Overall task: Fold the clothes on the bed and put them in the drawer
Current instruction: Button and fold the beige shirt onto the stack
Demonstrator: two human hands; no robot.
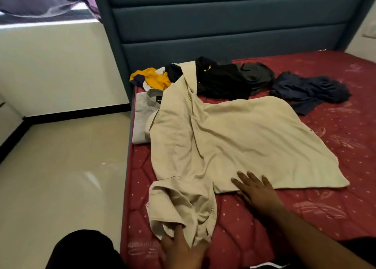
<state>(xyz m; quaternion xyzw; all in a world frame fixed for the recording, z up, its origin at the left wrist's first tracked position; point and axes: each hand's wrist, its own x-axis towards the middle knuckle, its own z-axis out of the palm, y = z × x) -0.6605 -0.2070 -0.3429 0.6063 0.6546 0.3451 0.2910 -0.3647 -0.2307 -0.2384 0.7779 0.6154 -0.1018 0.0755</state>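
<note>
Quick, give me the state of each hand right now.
Left hand: grips the bunched sleeve of the beige shirt.
Right hand: open, fingers spread flat on the shirt's lower edge.

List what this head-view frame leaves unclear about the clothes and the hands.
- Left hand: its fingertips go under the beige shirt sleeve, so the grip is uncertain.
- Grey shirt: partly covered by the beige shirt; label too small to read.
- Black garment: crumpled, type unclear.
- Drawer: not in view.
- Right hand: lies flat on the hem; forearm cut off by the frame edge.
</note>
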